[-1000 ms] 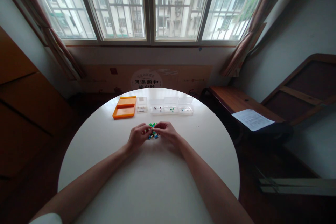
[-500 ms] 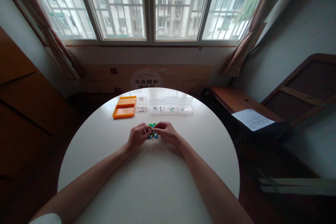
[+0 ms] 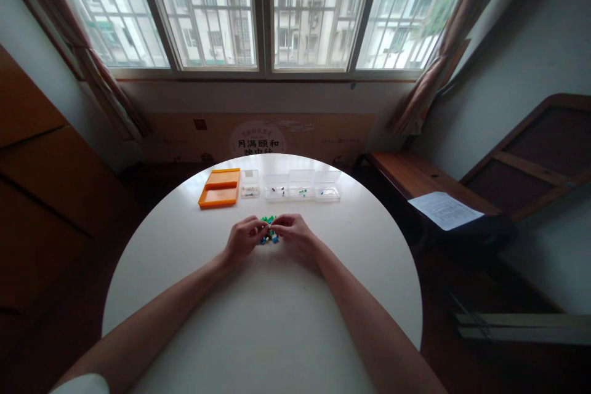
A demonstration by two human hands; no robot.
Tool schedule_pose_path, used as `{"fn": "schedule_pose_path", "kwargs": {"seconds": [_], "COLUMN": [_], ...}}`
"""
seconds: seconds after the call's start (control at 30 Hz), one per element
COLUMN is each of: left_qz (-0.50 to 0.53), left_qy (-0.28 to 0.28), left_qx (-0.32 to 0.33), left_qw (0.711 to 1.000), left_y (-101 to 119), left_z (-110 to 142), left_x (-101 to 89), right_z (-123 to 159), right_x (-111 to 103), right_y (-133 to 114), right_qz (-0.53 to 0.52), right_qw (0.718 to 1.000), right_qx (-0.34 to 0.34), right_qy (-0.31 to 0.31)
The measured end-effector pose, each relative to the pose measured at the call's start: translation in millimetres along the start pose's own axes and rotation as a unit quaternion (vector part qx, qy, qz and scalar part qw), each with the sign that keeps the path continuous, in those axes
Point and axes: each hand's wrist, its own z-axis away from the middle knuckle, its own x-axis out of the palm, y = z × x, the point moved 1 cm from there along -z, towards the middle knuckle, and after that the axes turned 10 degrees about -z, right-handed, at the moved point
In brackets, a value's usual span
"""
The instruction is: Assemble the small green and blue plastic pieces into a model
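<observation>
My two hands, left (image 3: 242, 237) and right (image 3: 295, 231), meet over one heap of small coloured pieces (image 3: 276, 239) near the middle of the white counter (image 3: 258, 301). On each, thumb and fingers draw in toward a tip, and the tips nearly meet; I cannot tell whether they pinch a piece. Beyond the heap I count one orange tray (image 3: 218, 198), one small clear box (image 3: 250, 192) just beside it, and a row of three clear compartments (image 3: 303, 198) with raised lids, holding a few dark bits, some green ones and what looks like one bluish speck. The heap's pieces defeat my counting: green and blue show, but my fingers cover part of it. My forearms and one pale left sleeve (image 3: 83, 385) are cut off below. Against half a second ago, my hands and the heap show no clear change.
</observation>
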Motion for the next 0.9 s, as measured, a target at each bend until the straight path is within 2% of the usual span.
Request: {"fn": "schedule_pose_path", "kwargs": {"seconds": [0.9], "left_qz": [0.020], "left_qy": [-0.012], "left_qx": [0.002], "left_qw": [1.000], "left_y": [-2.5], "left_z": [0.1], "left_x": [1.9], "right_z": [-0.1], "right_x": [-0.3], "right_y": [0.3], "right_qz": [-0.009], "right_qw": [1.000], "right_qx": [-0.003], "right_qy": [0.006]}}
